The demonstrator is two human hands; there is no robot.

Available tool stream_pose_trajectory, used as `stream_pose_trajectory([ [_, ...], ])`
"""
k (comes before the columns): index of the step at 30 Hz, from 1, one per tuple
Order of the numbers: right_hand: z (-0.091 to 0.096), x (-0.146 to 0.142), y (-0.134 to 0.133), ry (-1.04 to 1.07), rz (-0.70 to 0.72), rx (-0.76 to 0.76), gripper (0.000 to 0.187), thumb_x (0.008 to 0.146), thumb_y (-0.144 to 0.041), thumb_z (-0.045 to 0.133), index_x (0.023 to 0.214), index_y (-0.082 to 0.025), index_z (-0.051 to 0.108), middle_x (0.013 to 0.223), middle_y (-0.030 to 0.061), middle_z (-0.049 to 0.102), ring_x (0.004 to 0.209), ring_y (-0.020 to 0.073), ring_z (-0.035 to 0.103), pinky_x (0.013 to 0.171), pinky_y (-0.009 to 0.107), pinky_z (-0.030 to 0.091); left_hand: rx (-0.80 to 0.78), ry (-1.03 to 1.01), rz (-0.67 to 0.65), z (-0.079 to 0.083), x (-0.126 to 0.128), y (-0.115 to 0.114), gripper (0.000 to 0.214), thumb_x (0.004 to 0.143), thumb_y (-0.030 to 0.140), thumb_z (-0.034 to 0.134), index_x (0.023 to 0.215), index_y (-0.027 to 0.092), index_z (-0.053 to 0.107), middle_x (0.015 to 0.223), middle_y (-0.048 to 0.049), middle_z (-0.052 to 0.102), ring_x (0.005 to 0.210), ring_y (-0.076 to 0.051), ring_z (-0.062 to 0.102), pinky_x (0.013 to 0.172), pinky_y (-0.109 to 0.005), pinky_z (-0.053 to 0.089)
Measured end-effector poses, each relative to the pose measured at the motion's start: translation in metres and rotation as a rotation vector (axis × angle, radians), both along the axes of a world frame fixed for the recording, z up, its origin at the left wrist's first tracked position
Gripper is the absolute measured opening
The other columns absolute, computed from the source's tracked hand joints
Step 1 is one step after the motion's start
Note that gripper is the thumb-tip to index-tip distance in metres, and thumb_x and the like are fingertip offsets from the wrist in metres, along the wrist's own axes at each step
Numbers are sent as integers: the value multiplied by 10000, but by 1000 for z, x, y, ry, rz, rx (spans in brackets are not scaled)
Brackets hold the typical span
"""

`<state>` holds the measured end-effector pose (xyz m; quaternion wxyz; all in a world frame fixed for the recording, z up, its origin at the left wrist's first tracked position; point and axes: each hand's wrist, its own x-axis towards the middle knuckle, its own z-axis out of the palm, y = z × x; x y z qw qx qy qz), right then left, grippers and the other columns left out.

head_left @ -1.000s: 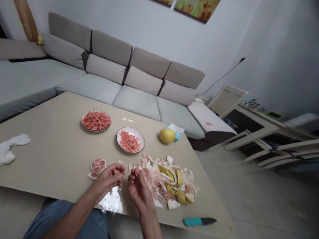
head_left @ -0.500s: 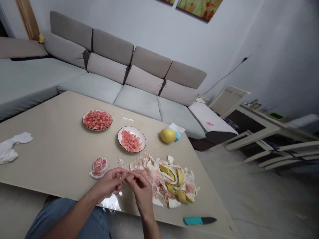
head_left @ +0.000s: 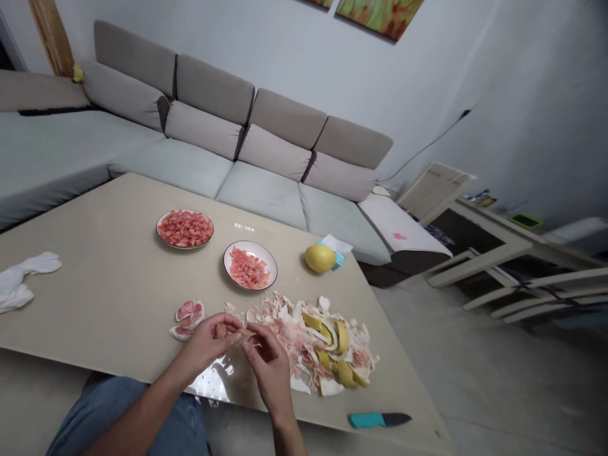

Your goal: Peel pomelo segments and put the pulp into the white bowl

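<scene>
My left hand (head_left: 213, 339) and my right hand (head_left: 270, 361) meet over the table's near side, fingertips pinched. Between them they hold a small pinkish piece of pomelo segment (head_left: 246, 334), mostly covered by the fingers. Just left of my left hand lie unpeeled pomelo segments (head_left: 190, 315) with white membrane. To the right of my right hand spreads a heap of pomelo peel and membrane scraps (head_left: 304, 345), with yellow rind among it. Beyond the hands, a white dark-rimmed plate (head_left: 268, 256) carries pink pulp pieces. A second plate (head_left: 160, 237), farther left, is heaped fuller with pulp.
A whole yellow pomelo (head_left: 320, 258) sits by a blue-and-white tissue pack (head_left: 339, 258) at the far right. A teal-handled knife (head_left: 368, 420) lies near the front right edge. White crumpled cloth or tissue (head_left: 19, 278) is at the left. A sofa (head_left: 261, 183) stands behind the table.
My left hand has rolled and its fingers have lifted slightly around the pomelo piece. My right fingers have shifted a little; both hands stay in the same place.
</scene>
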<state>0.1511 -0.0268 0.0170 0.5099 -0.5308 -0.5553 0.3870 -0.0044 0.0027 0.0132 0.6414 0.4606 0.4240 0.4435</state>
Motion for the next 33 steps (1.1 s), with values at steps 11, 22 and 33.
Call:
stream_pose_trajectory([
  [11, 7, -1, -1, -62, -43, 73, 139, 793, -240, 705, 930, -227, 724, 941, 55, 701, 850, 196, 654, 734, 298, 527, 61, 59, -21, -4, 0, 1, 332, 738, 387, 717, 989, 169, 722, 664, -10, 636, 616, -161, 524, 614, -248, 376],
  [22, 11, 1, 0, -162, -31, 57, 70, 823, -257, 679, 848, -212, 727, 877, 48, 686, 796, 181, 639, 687, 272, 510, -22, 4, -103, -5, 0, -1, 421, 726, 473, 722, 966, 131, 674, 537, 78, 407, 508, -96, 403, 506, -209, 288],
  [33, 9, -2, 1, -19, -12, -111, 163, 799, -336, 688, 855, -191, 737, 776, 47, 710, 690, 181, 641, 643, 281, 520, -220, -263, -27, -5, 1, -2, 360, 707, 388, 775, 950, 141, 677, 585, 47, 521, 510, -69, 453, 497, -187, 354],
])
